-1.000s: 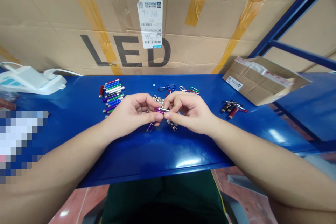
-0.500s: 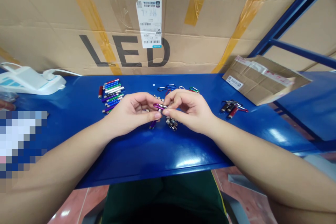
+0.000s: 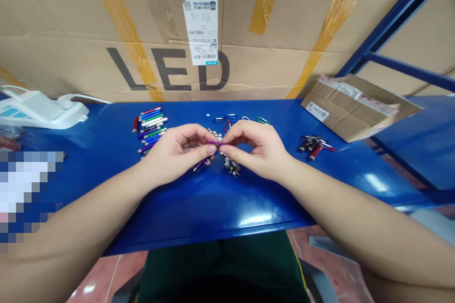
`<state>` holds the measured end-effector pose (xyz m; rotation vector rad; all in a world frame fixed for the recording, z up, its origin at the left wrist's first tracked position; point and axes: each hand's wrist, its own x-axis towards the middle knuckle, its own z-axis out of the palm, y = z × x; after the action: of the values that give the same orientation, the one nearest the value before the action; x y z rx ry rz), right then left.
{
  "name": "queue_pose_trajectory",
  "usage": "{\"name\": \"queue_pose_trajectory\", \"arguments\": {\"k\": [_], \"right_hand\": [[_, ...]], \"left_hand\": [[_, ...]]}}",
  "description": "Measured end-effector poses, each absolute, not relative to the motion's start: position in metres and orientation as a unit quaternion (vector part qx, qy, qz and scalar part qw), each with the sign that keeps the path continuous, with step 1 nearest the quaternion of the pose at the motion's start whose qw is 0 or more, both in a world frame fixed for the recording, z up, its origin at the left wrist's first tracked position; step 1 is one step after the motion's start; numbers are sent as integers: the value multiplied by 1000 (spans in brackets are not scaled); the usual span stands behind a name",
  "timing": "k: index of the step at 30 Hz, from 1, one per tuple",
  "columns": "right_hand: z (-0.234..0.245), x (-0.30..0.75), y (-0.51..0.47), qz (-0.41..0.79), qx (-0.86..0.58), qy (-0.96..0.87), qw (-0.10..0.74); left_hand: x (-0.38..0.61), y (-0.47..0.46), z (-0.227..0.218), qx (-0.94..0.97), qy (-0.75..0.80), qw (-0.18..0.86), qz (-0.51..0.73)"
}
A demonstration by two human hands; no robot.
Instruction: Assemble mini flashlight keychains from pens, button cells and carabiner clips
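My left hand (image 3: 176,152) and my right hand (image 3: 254,149) meet over the middle of the blue shelf (image 3: 213,199). Both pinch a small purple flashlight tube (image 3: 214,142) between fingertips. A second purple tube (image 3: 199,164) pokes out below my left fingers. Small silver and black end parts (image 3: 232,166) lie in a heap under my right fingers. Several button cells (image 3: 215,131) lie just behind the hands.
A row of coloured flashlight tubes (image 3: 151,126) lies at left, carabiner clips (image 3: 236,119) behind the hands, finished flashlights (image 3: 314,144) at right. A small cardboard box (image 3: 355,106) sits far right, a white device (image 3: 40,109) far left. A big "LED" carton (image 3: 213,28) walls the back.
The hands have lifted slightly away from me and drawn closer together; the purple tube between the fingertips now shows less, and the lower purple tube has tilted.
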<state>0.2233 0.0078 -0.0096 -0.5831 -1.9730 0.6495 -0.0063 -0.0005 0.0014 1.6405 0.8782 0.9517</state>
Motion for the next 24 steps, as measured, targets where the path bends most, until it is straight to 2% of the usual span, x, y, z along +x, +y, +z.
{"name": "queue_pose_trajectory", "arguments": {"k": [5,13,20,24], "right_hand": [[-12,225,9,289,-280,-801,442],[-12,226,12,201,-256,-837,439],[-8,225,7,274,-243,-831,418],[-7,225,6,336,-242,-814,407]], "left_hand": [[-6,1,-1,667,365,515,396],[-8,0,-1,690,353,492,397],[-8,-1,-4,713,354,474,376],[-9,0,-7,742,356,427,374]]}}
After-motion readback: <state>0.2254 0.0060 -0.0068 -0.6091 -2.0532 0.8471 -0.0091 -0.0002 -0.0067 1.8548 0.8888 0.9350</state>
